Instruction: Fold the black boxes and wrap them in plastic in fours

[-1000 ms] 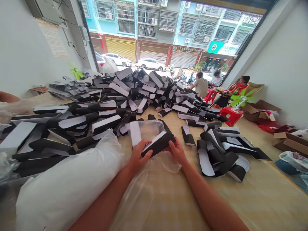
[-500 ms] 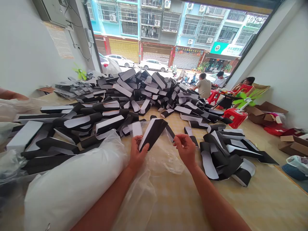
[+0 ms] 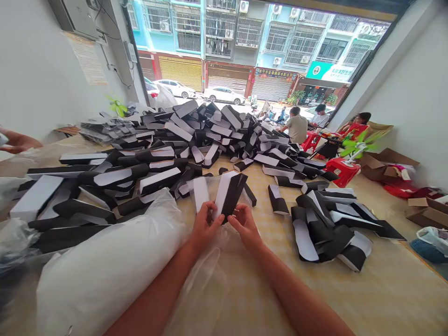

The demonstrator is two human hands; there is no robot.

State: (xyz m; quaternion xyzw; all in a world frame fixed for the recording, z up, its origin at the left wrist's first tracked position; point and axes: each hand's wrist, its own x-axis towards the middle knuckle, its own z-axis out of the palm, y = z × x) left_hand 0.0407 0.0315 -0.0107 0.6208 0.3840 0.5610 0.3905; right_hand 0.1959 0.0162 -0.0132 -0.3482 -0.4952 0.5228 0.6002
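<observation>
My left hand (image 3: 205,227) and my right hand (image 3: 245,225) both grip the near end of a black-and-white folded cardboard sleeve (image 3: 229,192), held nearly upright and pointing away from me. Under the hands lies a clear plastic bag (image 3: 206,275) on the yellow checked table (image 3: 350,298). A second white strip (image 3: 200,192) stands just left of the sleeve, partly inside clear plastic. A huge heap of the same black-and-white sleeves (image 3: 182,140) covers the table beyond.
A big white plastic-wrapped bundle (image 3: 105,266) lies at my left. A smaller pile of flat sleeves (image 3: 329,224) is at my right. Another person's hand (image 3: 16,142) shows at the far left. Several people sit by red stools (image 3: 341,170) near the open front; cardboard boxes (image 3: 425,207) stand right.
The sleeve went from lying flat between both hands to tilted up in my left hand alone. My right hand let go, then came back and grips its near end again.
</observation>
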